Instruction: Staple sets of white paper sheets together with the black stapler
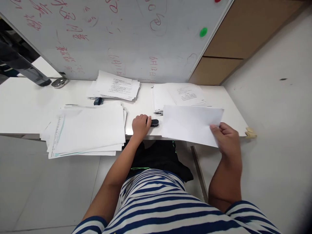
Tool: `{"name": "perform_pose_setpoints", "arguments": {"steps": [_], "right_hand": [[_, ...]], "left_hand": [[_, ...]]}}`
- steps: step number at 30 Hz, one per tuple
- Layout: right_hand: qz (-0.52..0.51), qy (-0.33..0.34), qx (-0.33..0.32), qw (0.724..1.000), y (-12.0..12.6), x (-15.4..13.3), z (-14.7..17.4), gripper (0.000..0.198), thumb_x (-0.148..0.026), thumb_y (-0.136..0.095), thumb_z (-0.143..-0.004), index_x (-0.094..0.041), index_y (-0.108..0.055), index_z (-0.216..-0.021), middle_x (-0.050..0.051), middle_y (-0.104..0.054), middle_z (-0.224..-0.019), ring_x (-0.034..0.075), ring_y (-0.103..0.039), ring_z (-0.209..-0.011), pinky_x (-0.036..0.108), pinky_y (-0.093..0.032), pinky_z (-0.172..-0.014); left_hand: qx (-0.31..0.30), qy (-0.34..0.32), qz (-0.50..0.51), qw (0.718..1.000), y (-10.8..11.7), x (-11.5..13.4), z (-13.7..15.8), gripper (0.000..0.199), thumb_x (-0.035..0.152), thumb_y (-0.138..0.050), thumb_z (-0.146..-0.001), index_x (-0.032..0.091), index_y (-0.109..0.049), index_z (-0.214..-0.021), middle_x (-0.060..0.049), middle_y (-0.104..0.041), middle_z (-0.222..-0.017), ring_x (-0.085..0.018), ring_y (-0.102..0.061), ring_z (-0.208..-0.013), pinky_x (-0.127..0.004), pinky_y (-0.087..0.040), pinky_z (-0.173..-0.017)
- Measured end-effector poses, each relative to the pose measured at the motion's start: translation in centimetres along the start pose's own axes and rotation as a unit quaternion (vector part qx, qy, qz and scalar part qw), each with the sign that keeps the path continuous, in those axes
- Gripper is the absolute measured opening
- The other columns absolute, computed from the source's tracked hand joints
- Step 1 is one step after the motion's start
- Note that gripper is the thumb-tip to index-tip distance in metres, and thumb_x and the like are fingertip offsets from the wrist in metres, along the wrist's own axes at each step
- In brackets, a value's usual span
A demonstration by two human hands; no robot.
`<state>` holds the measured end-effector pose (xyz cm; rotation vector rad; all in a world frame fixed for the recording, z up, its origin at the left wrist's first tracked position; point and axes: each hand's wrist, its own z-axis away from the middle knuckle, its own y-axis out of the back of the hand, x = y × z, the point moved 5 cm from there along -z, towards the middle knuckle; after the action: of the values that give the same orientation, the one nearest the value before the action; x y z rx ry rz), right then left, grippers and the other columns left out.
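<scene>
My left hand [140,126] is closed around a black stapler [154,123] that rests on the white table near its front edge. Only the stapler's right end shows past my fingers. Pinched between thumb and fingers of my right hand [226,138] is the right edge of a blank white paper sheet [190,122]. That sheet slopes over the table's front edge, in front of a stack of printed papers [190,94]. Whether it is one sheet or several, I cannot tell.
A large paper pile [90,130] overhangs the table's front edge at left. Behind it lie another printed stack [119,86], a small dark object [98,101] and a computer mouse [59,82]. A whiteboard [131,42] with red writing stands along the back; a wall [275,123] bounds the right.
</scene>
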<state>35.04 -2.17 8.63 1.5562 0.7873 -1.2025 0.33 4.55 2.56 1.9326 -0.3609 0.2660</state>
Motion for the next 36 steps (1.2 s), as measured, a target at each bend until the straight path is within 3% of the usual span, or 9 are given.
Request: {"name": "perform_pose_setpoints", "arguments": {"steps": [3,9,15,20,26,28,30,33,36], "right_hand": [[-0.028,0.008,0.066,0.997,1.5,-0.6,0.3,0.021,-0.044,-0.075,-0.075,-0.028,-0.072,-0.088,-0.001,-0.066,-0.072,0.014,-0.053,-0.054,0.026,-0.042,-0.046],[-0.078,-0.028,0.029,0.996,-0.1,0.2,0.6,0.021,-0.042,-0.076,-0.074,-0.029,-0.072,-0.089,0.001,-0.070,-0.077,0.017,-0.060,-0.060,0.031,-0.050,-0.052],[-0.083,-0.045,-0.005,0.996,-3.2,0.2,0.1,0.022,-0.044,-0.077,-0.071,-0.025,-0.066,-0.073,-0.003,-0.062,-0.064,0.013,-0.053,-0.052,0.026,-0.044,-0.046],[-0.137,-0.027,-0.091,0.986,-11.3,-2.6,-2.4,0.031,-0.048,-0.074,-0.072,-0.023,-0.065,-0.088,0.001,-0.069,-0.076,0.018,-0.063,-0.066,0.030,-0.053,-0.058],[-0.211,0.018,-0.192,0.958,-27.1,-7.7,-9.5,0.027,-0.043,-0.072,-0.072,-0.023,-0.054,-0.073,0.001,-0.063,-0.073,0.018,-0.063,-0.075,0.031,-0.057,-0.068],[-0.208,-0.011,-0.207,0.956,-32.4,-8.7,-11.7,0.023,-0.040,-0.067,-0.076,-0.021,-0.057,-0.085,0.003,-0.064,-0.080,0.018,-0.063,-0.078,0.034,-0.058,-0.070],[-0.182,-0.050,-0.211,0.959,-36.6,-9.1,-13.1,0.038,-0.039,-0.064,-0.078,-0.020,-0.055,-0.110,0.005,-0.066,-0.092,0.019,-0.065,-0.084,0.039,-0.058,-0.074],[-0.121,-0.069,-0.219,0.966,-39.3,-8.8,-13.6,0.079,-0.035,-0.064,-0.078,-0.019,-0.025,-0.145,0.013,-0.061,-0.122,0.024,-0.064,-0.106,0.046,-0.055,-0.089],[-0.044,0.018,-0.218,0.975,-37.6,-7.9,-12.9,0.089,-0.037,-0.061,-0.081,-0.018,-0.012,-0.152,0.018,-0.039,-0.150,0.027,-0.044,-0.135,0.049,-0.039,-0.110]], "left_hand": [[0.009,-0.008,-0.002,1.000,0.1,0.0,-0.1,0.039,0.041,-0.032,-0.100,0.021,-0.059,-0.079,-0.008,-0.064,-0.079,-0.023,-0.056,-0.079,-0.035,-0.032,-0.068],[0.015,-0.014,-0.002,1.000,0.0,0.0,0.0,0.040,0.041,-0.031,-0.100,0.022,-0.059,-0.080,-0.008,-0.064,-0.079,-0.022,-0.056,-0.079,-0.035,-0.032,-0.067],[0.006,-0.004,0.009,1.000,-0.2,-0.2,0.1,0.035,0.038,-0.035,-0.098,0.021,-0.061,-0.081,-0.009,-0.063,-0.080,-0.024,-0.057,-0.083,-0.036,-0.035,-0.069],[-0.070,0.026,0.069,0.995,-1.2,-0.7,0.2,0.013,0.026,-0.054,-0.088,0.021,-0.065,-0.084,-0.011,-0.066,-0.087,-0.029,-0.059,-0.088,-0.041,-0.040,-0.076],[-0.028,0.002,0.021,0.999,-0.4,0.0,0.2,0.038,0.038,-0.035,-0.099,0.018,-0.066,-0.089,-0.012,-0.067,-0.090,-0.027,-0.060,-0.092,-0.040,-0.039,-0.077],[-0.024,-0.006,0.000,1.000,-0.3,0.2,0.2,0.040,0.038,-0.032,-0.100,0.018,-0.064,-0.086,-0.012,-0.066,-0.087,-0.026,-0.059,-0.089,-0.039,-0.037,-0.073],[-0.019,-0.006,-0.010,1.000,-0.2,0.2,0.3,0.039,0.037,-0.033,-0.100,0.019,-0.064,-0.086,-0.011,-0.066,-0.086,-0.025,-0.059,-0.088,-0.038,-0.036,-0.071],[-0.012,-0.009,-0.023,1.000,-0.3,0.1,0.4,0.038,0.037,-0.033,-0.100,0.019,-0.063,-0.085,-0.010,-0.065,-0.084,-0.024,-0.059,-0.086,-0.038,-0.034,-0.069],[0.000,-0.018,-0.033,0.999,-0.3,0.0,0.4,0.039,0.036,-0.031,-0.101,0.019,-0.063,-0.084,-0.009,-0.064,-0.082,-0.023,-0.058,-0.084,-0.037,-0.033,-0.067]]}}
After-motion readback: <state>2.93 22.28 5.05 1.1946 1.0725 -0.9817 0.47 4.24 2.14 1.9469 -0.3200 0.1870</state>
